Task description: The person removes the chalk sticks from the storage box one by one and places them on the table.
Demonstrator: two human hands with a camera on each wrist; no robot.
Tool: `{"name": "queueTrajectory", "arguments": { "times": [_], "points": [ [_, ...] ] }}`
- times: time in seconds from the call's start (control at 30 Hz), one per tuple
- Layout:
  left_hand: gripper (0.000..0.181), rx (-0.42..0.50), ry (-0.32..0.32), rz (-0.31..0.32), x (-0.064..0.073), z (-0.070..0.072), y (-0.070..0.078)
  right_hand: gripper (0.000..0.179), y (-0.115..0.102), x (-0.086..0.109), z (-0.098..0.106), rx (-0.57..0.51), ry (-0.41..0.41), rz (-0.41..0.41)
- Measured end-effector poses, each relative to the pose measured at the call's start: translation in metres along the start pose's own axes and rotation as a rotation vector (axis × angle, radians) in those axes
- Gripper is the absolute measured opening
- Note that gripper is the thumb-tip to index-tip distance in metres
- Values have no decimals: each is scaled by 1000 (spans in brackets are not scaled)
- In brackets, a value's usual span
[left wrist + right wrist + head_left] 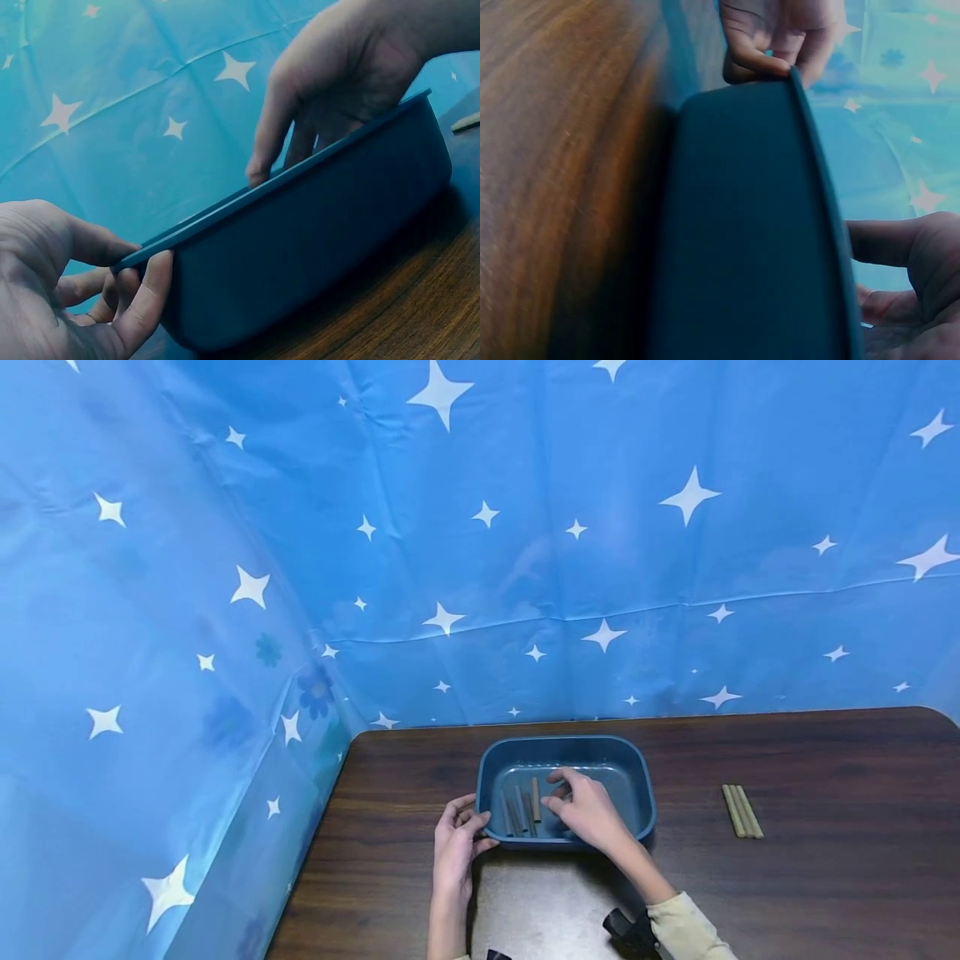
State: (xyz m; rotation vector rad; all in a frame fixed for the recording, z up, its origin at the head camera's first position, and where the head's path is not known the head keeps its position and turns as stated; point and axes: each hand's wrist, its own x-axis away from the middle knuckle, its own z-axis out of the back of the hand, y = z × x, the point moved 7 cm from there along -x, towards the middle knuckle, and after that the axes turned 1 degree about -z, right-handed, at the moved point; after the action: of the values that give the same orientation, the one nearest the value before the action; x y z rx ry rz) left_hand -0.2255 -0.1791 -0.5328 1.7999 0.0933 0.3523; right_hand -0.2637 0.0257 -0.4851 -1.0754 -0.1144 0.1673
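Observation:
A dark blue rectangular plastic basin stands on the table. My left hand grips its near left corner, thumb on the rim and fingers against the outer wall, as the left wrist view also shows. My right hand reaches over the near wall into the basin, fingers bent loosely downward, a gap between thumb and index finger. Just left of these fingertips a brown stick lies in the basin. Several darker, greyish short sticks lie beside it, roughly side by side. In both wrist views the basin's wall hides the sticks.
Three olive-green sticks lie side by side on the dark wooden table, right of the basin. A blue curtain with white stars hangs behind the table and along its left side. A black strap is around the right wrist.

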Motion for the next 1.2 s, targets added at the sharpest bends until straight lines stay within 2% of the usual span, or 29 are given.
{"name": "queueTrajectory", "arguments": {
  "times": [0.13,0.43,0.63,0.9,1.2],
  "points": [
    [43,3,-10,3,0,-2,0,31,2,-2,-3,39,0,-7],
    [44,16,-7,22,-1,0,-2,35,4,-12,-16,48,-35,-9],
    [43,15,-6,31,-2,-2,-2,41,5,-21,-21,100,-56,-43],
    [42,22,-3,38,-1,-1,-3,48,3,-30,-28,169,-59,-33],
    [42,11,10,50,0,0,-4,56,8,-39,-40,254,-98,-60]
  ]
}}
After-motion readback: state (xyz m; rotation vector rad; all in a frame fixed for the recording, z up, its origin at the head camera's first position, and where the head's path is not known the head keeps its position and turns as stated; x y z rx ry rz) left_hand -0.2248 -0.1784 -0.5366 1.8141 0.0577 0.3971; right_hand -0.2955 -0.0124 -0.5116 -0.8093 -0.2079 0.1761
